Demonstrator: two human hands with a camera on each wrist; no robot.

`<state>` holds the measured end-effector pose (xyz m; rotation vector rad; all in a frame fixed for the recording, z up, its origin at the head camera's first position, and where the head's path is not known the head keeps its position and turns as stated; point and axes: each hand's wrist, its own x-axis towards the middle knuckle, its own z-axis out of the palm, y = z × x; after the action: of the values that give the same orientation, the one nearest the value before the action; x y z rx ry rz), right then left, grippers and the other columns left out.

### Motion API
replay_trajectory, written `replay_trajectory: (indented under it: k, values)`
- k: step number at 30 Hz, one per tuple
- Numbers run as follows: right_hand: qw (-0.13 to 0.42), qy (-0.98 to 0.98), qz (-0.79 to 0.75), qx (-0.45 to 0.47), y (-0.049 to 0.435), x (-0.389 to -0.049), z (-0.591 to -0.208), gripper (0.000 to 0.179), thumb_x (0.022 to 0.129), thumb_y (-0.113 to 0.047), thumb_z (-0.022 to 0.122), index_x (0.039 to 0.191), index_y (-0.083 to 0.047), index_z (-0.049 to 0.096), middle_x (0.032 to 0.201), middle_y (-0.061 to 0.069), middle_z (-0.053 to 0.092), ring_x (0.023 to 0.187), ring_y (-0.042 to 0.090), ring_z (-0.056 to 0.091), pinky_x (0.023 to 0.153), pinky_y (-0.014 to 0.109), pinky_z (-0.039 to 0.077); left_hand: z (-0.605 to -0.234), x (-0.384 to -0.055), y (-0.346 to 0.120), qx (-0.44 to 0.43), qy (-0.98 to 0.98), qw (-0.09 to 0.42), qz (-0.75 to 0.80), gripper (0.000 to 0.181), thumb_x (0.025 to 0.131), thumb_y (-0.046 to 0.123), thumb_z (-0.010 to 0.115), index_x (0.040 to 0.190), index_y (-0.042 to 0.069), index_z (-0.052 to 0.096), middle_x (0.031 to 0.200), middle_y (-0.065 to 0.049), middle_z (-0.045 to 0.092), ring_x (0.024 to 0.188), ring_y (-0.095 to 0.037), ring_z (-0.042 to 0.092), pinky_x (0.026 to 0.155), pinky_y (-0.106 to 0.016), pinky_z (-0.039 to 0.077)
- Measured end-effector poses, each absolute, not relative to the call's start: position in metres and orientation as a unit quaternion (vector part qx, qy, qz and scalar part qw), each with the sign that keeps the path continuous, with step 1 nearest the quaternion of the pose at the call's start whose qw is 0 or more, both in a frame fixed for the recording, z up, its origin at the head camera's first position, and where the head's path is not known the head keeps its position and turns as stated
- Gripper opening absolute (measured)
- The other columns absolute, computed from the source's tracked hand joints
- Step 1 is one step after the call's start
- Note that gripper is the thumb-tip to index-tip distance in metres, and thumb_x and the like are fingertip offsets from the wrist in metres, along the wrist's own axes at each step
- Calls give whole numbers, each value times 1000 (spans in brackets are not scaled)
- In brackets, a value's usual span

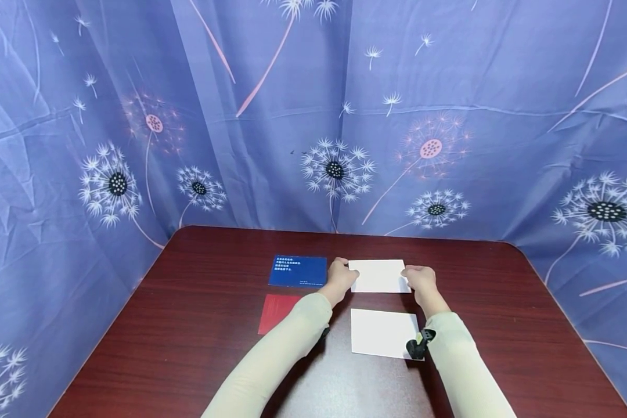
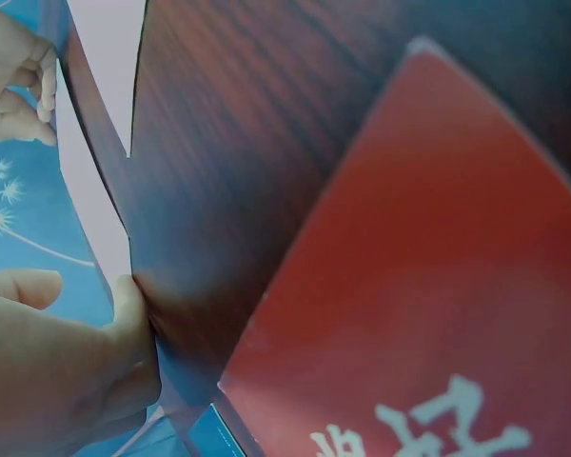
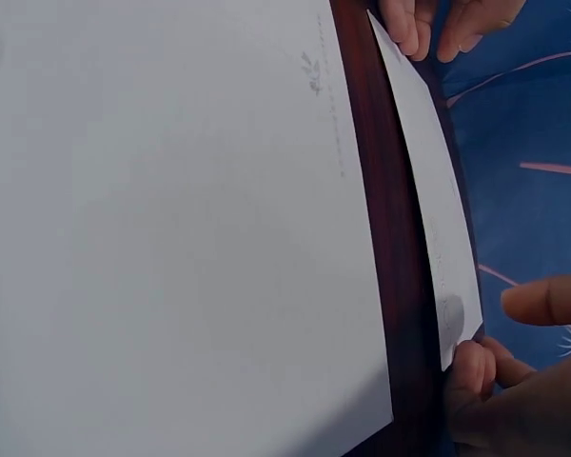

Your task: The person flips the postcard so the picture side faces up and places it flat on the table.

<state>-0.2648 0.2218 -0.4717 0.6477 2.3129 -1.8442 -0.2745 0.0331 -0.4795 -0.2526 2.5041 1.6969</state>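
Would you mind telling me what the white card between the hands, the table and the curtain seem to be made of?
The white card: probably stiff paper, matte, judging by its thin, straight edges. The table: wood or wood-look laminate, smooth and glossy, given its dark-red grain and glare. The curtain: likely fabric, softly sheened, showing creases and folds.

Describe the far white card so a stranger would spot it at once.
On the dark red-brown table, look near the edge by the dandelion curtain. Right of the blue card is the far white card, its short ends held by the left hand and right hand. No hand holds the nearer white card.
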Motion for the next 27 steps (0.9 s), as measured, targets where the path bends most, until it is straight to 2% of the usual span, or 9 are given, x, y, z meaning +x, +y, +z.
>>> replay_trajectory:
  k: [6, 15, 17, 20, 23, 25, 27]
  values:
    - [52, 765, -601, 224, 223, -266, -472, 52, 90, -4, 46, 137, 17, 38, 144, 36, 31, 128, 49, 38, 108, 49, 33, -481, -276, 33, -81, 826, 48, 556, 41, 80, 2, 67, 118, -3, 55, 104, -16, 61, 98, -27, 57, 81, -36, 51]
    - [32, 754, -612, 237, 223, -267, -479, 46, 92, -1, 44, 135, 16, 43, 142, 33, 36, 130, 42, 39, 106, 48, 36, -482, -276, 34, -83, 822, 46, 561, 38, 80, 0, 66, 116, -4, 54, 103, -18, 64, 100, -29, 60, 82, -35, 52]
    - [22, 750, -615, 244, 223, -266, -480, 44, 91, -1, 46, 133, 14, 46, 138, 32, 41, 123, 39, 46, 102, 45, 40, -483, -276, 34, -86, 820, 48, 563, 38, 80, -1, 65, 116, -3, 54, 104, -18, 64, 100, -29, 60, 81, -34, 52]
    - [1, 752, -608, 253, 222, -266, -480, 40, 90, -2, 50, 127, 12, 53, 124, 27, 52, 99, 29, 54, 84, 36, 48, -484, -277, 33, -88, 819, 50, 565, 40, 80, -1, 65, 118, -4, 54, 103, -17, 64, 99, -29, 60, 80, -34, 52]
    - [-17, 757, -601, 256, 221, -266, -479, 37, 88, -2, 53, 122, 12, 57, 107, 19, 58, 79, 17, 53, 68, 27, 45, -484, -277, 32, -85, 821, 50, 563, 41, 80, -3, 64, 119, -6, 56, 100, -16, 65, 98, -27, 61, 81, -35, 52]
    - [-22, 759, -599, 255, 221, -266, -478, 35, 88, -2, 54, 120, 11, 59, 102, 15, 59, 76, 14, 53, 66, 25, 46, -484, -277, 31, -80, 824, 50, 559, 41, 79, -4, 63, 120, -6, 57, 98, -15, 65, 96, -25, 61, 80, -34, 52]
    - [-27, 759, -599, 253, 220, -266, -476, 36, 87, -2, 54, 120, 11, 59, 102, 16, 60, 79, 16, 55, 70, 27, 48, -483, -278, 31, -73, 827, 52, 555, 41, 80, -4, 63, 120, -5, 59, 97, -14, 66, 92, -23, 60, 77, -32, 52]
